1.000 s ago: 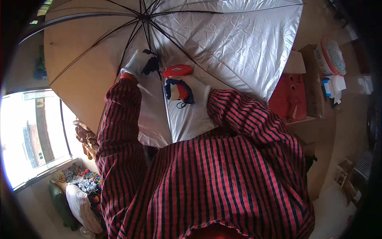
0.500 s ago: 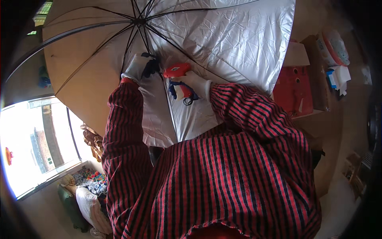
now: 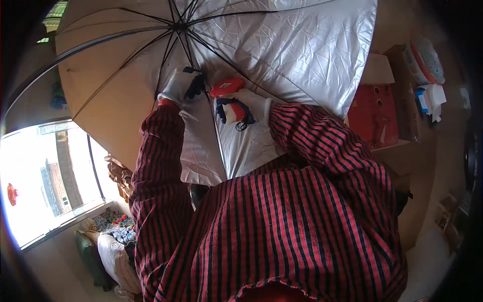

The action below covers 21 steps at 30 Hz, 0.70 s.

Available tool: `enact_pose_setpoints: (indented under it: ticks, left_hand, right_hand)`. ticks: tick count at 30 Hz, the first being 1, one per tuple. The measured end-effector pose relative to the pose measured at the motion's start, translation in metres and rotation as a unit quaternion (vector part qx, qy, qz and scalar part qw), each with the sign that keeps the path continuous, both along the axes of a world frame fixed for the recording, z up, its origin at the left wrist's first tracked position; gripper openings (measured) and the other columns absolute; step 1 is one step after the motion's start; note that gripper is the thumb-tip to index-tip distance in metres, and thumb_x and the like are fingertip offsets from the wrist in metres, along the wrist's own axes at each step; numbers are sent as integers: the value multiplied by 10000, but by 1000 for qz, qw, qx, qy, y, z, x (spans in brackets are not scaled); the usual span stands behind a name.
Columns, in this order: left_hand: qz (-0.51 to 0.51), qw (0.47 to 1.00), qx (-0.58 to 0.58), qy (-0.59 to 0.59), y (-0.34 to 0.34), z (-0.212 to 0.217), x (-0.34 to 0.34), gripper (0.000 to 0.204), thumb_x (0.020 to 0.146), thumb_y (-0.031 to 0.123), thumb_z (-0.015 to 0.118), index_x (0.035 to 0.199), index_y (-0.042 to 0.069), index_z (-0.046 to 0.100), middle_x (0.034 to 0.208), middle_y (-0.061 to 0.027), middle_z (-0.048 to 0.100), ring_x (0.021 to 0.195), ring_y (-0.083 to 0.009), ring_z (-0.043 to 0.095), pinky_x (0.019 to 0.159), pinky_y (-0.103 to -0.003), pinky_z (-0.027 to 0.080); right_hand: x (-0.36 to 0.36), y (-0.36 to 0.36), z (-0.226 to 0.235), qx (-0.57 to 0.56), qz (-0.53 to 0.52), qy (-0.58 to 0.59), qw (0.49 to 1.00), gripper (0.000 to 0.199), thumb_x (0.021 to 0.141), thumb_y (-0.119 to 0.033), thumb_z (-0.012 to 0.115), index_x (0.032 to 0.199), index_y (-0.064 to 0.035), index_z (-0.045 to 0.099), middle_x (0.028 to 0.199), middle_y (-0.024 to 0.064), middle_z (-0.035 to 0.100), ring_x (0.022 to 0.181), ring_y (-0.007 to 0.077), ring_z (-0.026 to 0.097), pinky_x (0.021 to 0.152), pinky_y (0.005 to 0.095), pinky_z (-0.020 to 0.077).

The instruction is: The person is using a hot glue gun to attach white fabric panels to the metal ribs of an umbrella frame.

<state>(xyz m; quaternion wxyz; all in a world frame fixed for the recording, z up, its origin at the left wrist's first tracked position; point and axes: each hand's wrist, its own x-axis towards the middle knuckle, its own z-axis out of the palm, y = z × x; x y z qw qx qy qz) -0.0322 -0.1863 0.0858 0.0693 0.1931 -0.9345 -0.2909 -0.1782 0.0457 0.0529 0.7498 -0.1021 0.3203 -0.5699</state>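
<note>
1. Umbrella (image 3: 302, 55): open, inside facing camera, fills the upper view. Silver lining, creased on the right; dark ribs meet at the hub (image 3: 180, 26); thick dark shaft (image 3: 100, 39) looks bent by the lens, runs off left.
2. Striped top (image 3: 297, 216): red/black, on the wearer, covers lower centre; both sleeves reach up to the umbrella.
3. Window (image 3: 30, 186): bright, far left.
4. Red box (image 3: 373, 113): right, just past the canopy edge.
5. White sack (image 3: 118, 256): lower left, below the window.
6. Right hand (image 3: 256, 103): gloved, fingers curled round the red tool's handle, over the near part of the lining.
7. Left hand (image 3: 183, 84): gloved, below the hub, at the ribs and lining. Dark fingers part-bent; can't tell if they pinch anything.
8. Red tool (image 3: 226, 87): in the right hand, nose pointing left, near the left hand but apart from it.
9. Black loop (image 3: 242, 126): hangs below the tool's handle.
</note>
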Motion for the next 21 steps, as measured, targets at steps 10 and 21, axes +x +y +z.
enact_pose_setpoints:
  ticks: [10, 21]
  left_hand:
    - [146, 948, -26, -280, 50, 53, -54, 149, 760, 161, 627, 775, 23, 680, 702, -113, 674, 598, -192, 653, 537, -336, 511]
    - [-17, 974, -21, -224, 25, 36, -36, 129, 822, 101, 572, 761, 8, 638, 640, -47, 610, 495, -135, 548, 416, -268, 415]
  right_hand:
    - [6, -9, -31, -37, -53, -27, 998, 250, 812, -196, 668, 1012, -60, 605, 855, 57, 650, 704, 180, 639, 617, 333, 536]
    - [-5, -10, -27, 38, 40, -48, 997, 194, 870, -178, 594, 1003, -36, 588, 873, 62, 658, 739, 182, 646, 674, 308, 543]
